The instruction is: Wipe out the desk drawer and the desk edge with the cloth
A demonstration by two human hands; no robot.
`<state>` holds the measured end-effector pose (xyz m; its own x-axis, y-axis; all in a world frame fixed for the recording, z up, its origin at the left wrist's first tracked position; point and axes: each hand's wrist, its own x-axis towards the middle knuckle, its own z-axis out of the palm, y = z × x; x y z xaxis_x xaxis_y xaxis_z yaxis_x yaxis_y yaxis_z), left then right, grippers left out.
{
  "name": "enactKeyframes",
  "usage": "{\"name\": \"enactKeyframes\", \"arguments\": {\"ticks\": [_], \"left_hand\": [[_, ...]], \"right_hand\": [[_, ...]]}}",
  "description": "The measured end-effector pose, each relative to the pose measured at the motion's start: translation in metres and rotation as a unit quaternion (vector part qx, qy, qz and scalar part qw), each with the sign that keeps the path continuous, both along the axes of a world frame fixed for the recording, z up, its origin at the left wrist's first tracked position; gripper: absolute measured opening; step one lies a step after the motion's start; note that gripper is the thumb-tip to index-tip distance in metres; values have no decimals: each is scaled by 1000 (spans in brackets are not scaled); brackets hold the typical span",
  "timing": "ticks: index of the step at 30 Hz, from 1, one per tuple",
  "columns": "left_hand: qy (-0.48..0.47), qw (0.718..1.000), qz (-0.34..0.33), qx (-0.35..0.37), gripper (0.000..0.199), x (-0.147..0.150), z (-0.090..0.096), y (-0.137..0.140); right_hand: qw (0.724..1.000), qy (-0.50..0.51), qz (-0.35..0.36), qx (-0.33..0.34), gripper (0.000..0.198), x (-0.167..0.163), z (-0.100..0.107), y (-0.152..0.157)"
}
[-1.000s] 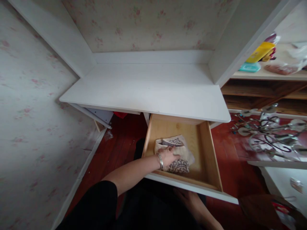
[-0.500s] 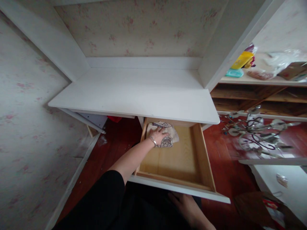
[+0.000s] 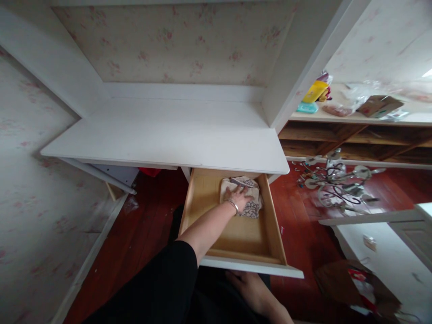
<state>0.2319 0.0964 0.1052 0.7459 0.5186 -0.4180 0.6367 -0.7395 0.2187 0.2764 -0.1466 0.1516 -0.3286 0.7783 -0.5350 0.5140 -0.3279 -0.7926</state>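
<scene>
The left grip [image 3: 238, 198], spread wide and unclosed, rested atop the patterned cloth [image 3: 251, 209], which projected beyond it toward 12 and 4 o'clock inside the drawer [image 3: 236, 238]; the right grip [image 3: 250, 289], at 6 o'clock, was of indeterminable closure.

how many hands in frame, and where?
2. Left hand: spread on the patterned cloth inside the open drawer. Right hand: just below the drawer's front in the picture, partly in shadow. No other hands visible.
</scene>
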Motion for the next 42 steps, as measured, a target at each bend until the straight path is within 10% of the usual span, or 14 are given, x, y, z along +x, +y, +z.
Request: {"name": "enactKeyframes", "arguments": {"ticks": [15,28,36,42], "left_hand": [[-49,996,-58,-43,63,-50,13,-91],[7,1000,26,-3,74,-159,20,-46],[-1,997,79,20,77,-115,7,27],[-27,998,48,12,72,-50,-4,28]], "right_hand": [[1000,5,10,3,48,2,-10,1],[1000,19,-16,-19,51,0,-18,-5],[999,25,-25,6,42,-4,-15,-5],[999,18,-29,21,38,-4,-10,-6]]}}
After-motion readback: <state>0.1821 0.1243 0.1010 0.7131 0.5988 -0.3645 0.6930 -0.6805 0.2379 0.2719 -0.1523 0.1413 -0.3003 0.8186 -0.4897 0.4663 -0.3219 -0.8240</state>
